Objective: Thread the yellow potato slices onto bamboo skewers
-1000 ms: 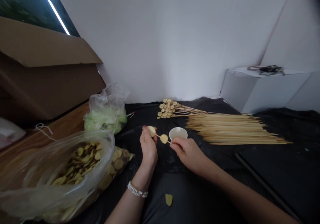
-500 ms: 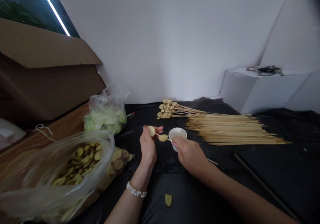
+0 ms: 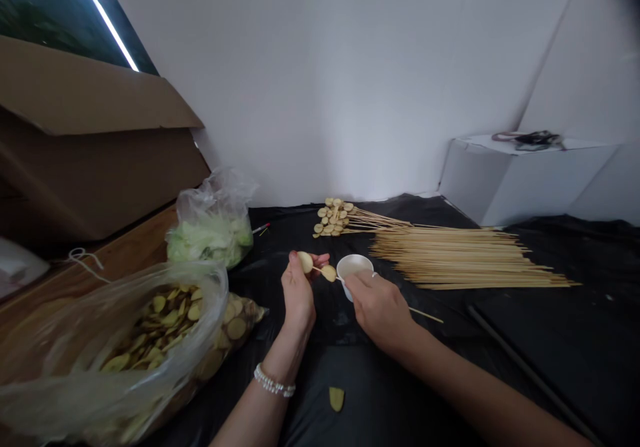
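Note:
My left hand [image 3: 299, 294] pinches a round potato slice [image 3: 305, 262] between thumb and fingers, the other fingertips showing behind it. A thin wooden skewer [image 3: 426, 314] runs from that slice down to the right, through a second potato slice [image 3: 329, 273]. Closed round the skewer is my right hand [image 3: 379, 307], with the stick's far end poking out past the wrist. Just behind my right fingers stands a white cup [image 3: 354, 266], partly covered by them. One loose potato slice [image 3: 337, 399] lies on the black sheet [image 3: 380, 394] nearer to me.
A clear bag [image 3: 223, 280] of potato slices [image 3: 170, 317] lies open at left, a bag of pale green leaves [image 3: 213, 234] behind it. Loaded skewers [image 3: 333, 218] and many bare skewers [image 3: 465, 257] lie at the back. A cardboard box [image 3: 90, 174] and white box [image 3: 520, 174] flank them.
My right hand has shifted slightly to the right and turned a little, and the skewer's free end has swung with it. My left hand keeps its pinch on the slice.

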The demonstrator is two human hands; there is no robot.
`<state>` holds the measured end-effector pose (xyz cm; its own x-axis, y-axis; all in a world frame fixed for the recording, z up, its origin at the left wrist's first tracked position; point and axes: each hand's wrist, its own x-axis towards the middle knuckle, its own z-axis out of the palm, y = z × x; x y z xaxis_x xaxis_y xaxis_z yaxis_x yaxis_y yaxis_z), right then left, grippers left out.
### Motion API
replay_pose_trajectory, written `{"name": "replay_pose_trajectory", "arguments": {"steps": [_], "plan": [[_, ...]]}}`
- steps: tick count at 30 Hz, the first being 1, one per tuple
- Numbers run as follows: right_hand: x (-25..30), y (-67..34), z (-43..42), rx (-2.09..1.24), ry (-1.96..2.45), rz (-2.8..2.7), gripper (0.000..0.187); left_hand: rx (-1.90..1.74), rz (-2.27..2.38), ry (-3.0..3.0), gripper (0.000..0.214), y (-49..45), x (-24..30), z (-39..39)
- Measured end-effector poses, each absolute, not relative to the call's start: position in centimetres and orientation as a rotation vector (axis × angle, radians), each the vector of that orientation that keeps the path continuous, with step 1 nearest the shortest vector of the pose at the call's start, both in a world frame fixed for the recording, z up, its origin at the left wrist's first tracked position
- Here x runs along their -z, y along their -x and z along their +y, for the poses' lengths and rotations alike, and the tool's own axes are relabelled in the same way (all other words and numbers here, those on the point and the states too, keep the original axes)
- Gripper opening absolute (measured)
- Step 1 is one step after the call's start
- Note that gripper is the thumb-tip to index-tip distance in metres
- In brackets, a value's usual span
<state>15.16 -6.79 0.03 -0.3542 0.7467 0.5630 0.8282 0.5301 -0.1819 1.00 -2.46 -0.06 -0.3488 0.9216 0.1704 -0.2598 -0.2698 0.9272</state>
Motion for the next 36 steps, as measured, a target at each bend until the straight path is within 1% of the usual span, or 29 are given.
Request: {"name": "replay_pose_trajectory", "arguments": {"steps": [3,8,11,14,20,22,23,25,27,30,32,34,36], "plan": [[-0.02,-15.20,-6.70,0.116,1.283,-2.170,0.021,-1.724,1.080,-0.957,0.048,-1.00,0.14,-2.43],[-0.09,-15.41,-6.16,-0.346,1.261,-2.055,0.021,-1.688,1.068,-0.961,0.049,-0.89,0.24,-2.41],[-0.03,-15.47,-5.98,-0.446,1.243,-2.019,0.020,-1.675,1.071,-0.966,0.050,-0.95,0.23,-2.45],[0.04,-15.38,-6.16,-0.284,1.240,-2.023,0.020,-1.670,1.056,-0.928,0.050,-1.07,0.18,-2.49],[0.31,-15.12,-6.54,0.286,1.143,-2.130,0.022,-1.669,1.041,-0.916,0.047,-1.21,-0.05,-2.64],[0.40,-15.12,-6.55,0.353,1.126,-2.156,0.023,-1.659,1.033,-0.922,0.047,-1.23,-0.11,-2.72],[0.40,-15.13,-6.56,0.332,1.146,-2.157,0.023,-1.654,1.032,-0.924,0.046,-1.24,-0.13,-2.77],[0.28,-15.17,-6.61,0.192,1.213,-2.119,0.022,-1.650,1.035,-0.928,0.046,-1.26,-0.19,-2.85],[0.02,-15.19,-6.65,-0.046,1.246,-2.059,0.021,-1.650,1.034,-0.934,0.047,-1.28,-0.24,-2.90],[-0.39,-15.18,-6.52,-0.414,1.197,-1.965,0.023,-1.646,1.020,-0.937,0.047,-1.33,-0.28,-2.90],[-0.54,-15.16,-6.33,-0.591,1.174,-1.916,0.025,-1.645,1.014,-0.927,0.048,-1.38,-0.26,-2.88],[-0.55,-15.16,-6.19,-0.666,1.174,-1.896,0.024,-1.646,1.010,-0.917,0.048,-1.41,-0.20,-2.86],[-0.46,-15.16,-6.20,-0.594,1.183,-1.922,0.021,-1.645,1.011,-0.921,0.048,-1.42,-0.13,-2.86]]}}
